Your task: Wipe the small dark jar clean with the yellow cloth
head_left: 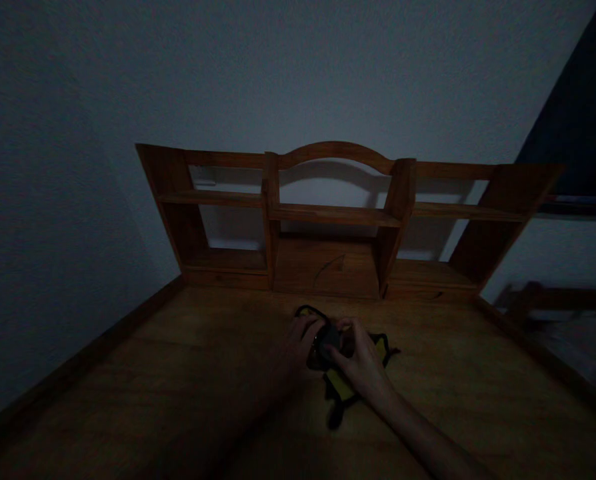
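Note:
My left hand point(298, 347) and my right hand point(362, 360) come together over the desk, on either side of a small dark, rounded object point(328, 344). The fingers of both are closed on it; the dim light hides exactly what it is. Its left side shows a shiny edge. Beneath the hands lies a yellow cloth with black edging point(342, 387), spread unevenly, with dark strap-like ends sticking out to the front and the right. My hands cover part of the cloth.
A wooden desktop point(188, 373) with raised side edges stretches around the hands. At its back stands a wooden shelf unit point(335, 215) against a pale wall point(298, 80). A dark window or panel point(578, 120) is at upper right, and a wooden chair or bed frame point(568, 299) below it.

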`<state>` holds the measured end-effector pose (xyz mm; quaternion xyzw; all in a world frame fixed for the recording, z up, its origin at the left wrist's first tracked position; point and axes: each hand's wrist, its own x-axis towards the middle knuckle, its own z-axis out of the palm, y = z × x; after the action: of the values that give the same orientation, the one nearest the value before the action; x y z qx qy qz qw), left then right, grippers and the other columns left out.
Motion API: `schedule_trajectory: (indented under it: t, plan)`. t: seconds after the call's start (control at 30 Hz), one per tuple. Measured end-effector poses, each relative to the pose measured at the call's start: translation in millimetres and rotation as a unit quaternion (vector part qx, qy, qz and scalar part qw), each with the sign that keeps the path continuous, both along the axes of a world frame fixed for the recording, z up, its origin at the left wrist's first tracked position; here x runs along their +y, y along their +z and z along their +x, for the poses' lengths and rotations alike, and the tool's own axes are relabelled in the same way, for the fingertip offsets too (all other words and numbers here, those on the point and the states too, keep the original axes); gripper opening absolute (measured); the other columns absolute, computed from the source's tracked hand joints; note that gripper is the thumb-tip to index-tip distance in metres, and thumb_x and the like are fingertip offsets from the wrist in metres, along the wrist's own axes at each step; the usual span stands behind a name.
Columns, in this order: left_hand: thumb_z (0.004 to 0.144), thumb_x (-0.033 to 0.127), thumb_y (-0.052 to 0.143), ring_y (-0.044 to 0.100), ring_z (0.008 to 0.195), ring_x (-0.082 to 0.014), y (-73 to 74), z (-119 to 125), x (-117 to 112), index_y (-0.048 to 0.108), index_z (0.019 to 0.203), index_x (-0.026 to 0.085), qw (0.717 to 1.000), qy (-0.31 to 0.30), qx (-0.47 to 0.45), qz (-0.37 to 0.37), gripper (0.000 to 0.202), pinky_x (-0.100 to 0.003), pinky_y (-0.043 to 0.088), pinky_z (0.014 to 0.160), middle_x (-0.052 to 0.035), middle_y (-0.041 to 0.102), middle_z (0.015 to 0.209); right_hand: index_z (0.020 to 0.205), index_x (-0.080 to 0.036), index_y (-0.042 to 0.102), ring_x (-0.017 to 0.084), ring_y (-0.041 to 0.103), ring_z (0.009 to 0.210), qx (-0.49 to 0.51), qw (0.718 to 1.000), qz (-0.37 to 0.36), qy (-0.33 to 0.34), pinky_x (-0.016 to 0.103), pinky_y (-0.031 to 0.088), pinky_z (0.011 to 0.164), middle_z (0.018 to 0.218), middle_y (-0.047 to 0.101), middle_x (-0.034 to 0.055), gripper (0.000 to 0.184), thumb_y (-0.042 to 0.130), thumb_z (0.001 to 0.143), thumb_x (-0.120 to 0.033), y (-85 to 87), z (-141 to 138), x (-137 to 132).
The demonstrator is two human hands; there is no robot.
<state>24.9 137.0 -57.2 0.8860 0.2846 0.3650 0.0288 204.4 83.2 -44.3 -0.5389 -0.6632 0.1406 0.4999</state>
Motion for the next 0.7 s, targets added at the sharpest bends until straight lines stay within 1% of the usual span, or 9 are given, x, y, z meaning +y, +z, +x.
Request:
schedule_trajectory:
  t: [0.03,0.1,0.2,0.33,0.43,0.5,0.57,0.63,0.7]
  plan:
    - [0.065,0.032,0.075,0.048,0.116,-0.0313,1.6,-0.7,-2.3,0.037,0.135,0.021,1.0,-0.002,0.02,0.011,0.08,-0.044,0.044,0.097,-0.0125,0.049,0.127,0.107,-0.022,0.053,0.022,0.058,0.091,-0.015,1.0,-0.007,-0.004,0.032,0.045,0.08,0.101,0.06,0.0044,0.034,0.067,0.076,-0.022,-1.9,-0.3,-0.3]
    - [0.071,0.031,0.071,0.048,0.117,-0.0307,5.8,-1.7,-7.4,0.036,0.137,0.022,0.998,-0.004,0.057,0.032,0.075,-0.044,0.043,0.097,-0.0123,0.049,0.13,0.109,-0.022,0.055,0.024,0.059,0.096,-0.051,0.998,-0.028,-0.002,0.034,0.045,0.084,0.103,0.063,0.0058,0.031,0.064,0.08,-0.024,-3.9,0.5,-0.6]
    - [0.079,0.033,0.066,0.047,0.119,-0.0304,13.2,-2.3,-14.1,0.034,0.14,0.022,0.994,-0.01,0.096,0.045,0.07,-0.044,0.041,0.1,-0.0126,0.047,0.133,0.107,-0.022,0.059,0.024,0.063,0.089,-0.084,0.995,-0.055,0.006,0.032,0.046,0.076,0.096,0.067,0.0058,0.021,0.056,0.086,-0.026,-3.6,3.4,-1.0]
    - [0.074,0.043,0.07,0.046,0.119,-0.0324,18.1,-2.0,-16.7,0.035,0.139,0.021,0.994,-0.025,0.095,0.038,0.077,-0.045,0.039,0.101,-0.0133,0.048,0.133,0.1,-0.022,0.062,0.024,0.066,0.078,-0.123,0.99,-0.062,0.012,0.029,0.043,0.067,0.085,0.069,0.0052,0.016,0.05,0.091,-0.027,-0.5,6.8,-3.3]
    - [0.069,0.044,0.075,0.046,0.12,-0.032,15.8,-1.5,-15.2,0.035,0.138,0.022,0.997,-0.022,0.071,0.016,0.083,-0.046,0.04,0.101,-0.0129,0.048,0.132,0.096,-0.022,0.064,0.024,0.066,0.073,-0.136,0.989,-0.053,0.012,0.029,0.041,0.066,0.082,0.069,0.0055,0.019,0.046,0.094,-0.029,1.7,8.4,-5.8]
    - [0.066,0.044,0.077,0.046,0.12,-0.0321,12.7,-1.2,-13.9,0.035,0.137,0.022,0.998,-0.023,0.055,0.003,0.086,-0.047,0.041,0.101,-0.0129,0.048,0.131,0.096,-0.023,0.065,0.024,0.065,0.074,-0.12,0.992,-0.043,0.016,0.028,0.04,0.066,0.083,0.069,0.0057,0.022,0.045,0.095,-0.03,2.6,9.1,-6.6]
    - [0.064,0.042,0.078,0.047,0.12,-0.0322,9.5,-0.8,-12.6,0.035,0.136,0.021,0.999,-0.018,0.033,-0.011,0.086,-0.046,0.041,0.101,-0.0126,0.048,0.131,0.092,-0.023,0.067,0.023,0.064,0.072,-0.082,0.996,-0.037,0.026,0.028,0.04,0.066,0.082,0.069,0.0048,0.025,0.046,0.095,-0.034,2.3,9.8,-5.2]
    - [0.064,0.039,0.078,0.047,0.12,-0.032,7.6,-0.3,-11.1,0.036,0.135,0.021,1.0,-0.01,0.002,-0.027,0.085,-0.045,0.042,0.101,-0.0124,0.046,0.131,0.081,-0.021,0.068,0.022,0.062,0.067,-0.013,0.998,-0.046,0.027,0.027,0.039,0.063,0.073,0.067,0.0026,0.031,0.047,0.094,-0.041,0.7,10.4,-1.4]
    - [0.062,0.037,0.079,0.047,0.12,-0.031,7.7,0.1,-9.4,0.037,0.133,0.021,0.999,-0.007,-0.035,-0.035,0.084,-0.044,0.043,0.101,-0.0122,0.046,0.13,0.074,-0.019,0.067,0.02,0.059,0.063,0.091,0.992,-0.086,0.03,0.026,0.039,0.059,0.066,0.065,0.0009,0.04,0.049,0.091,-0.05,-1.6,10.8,3.7]
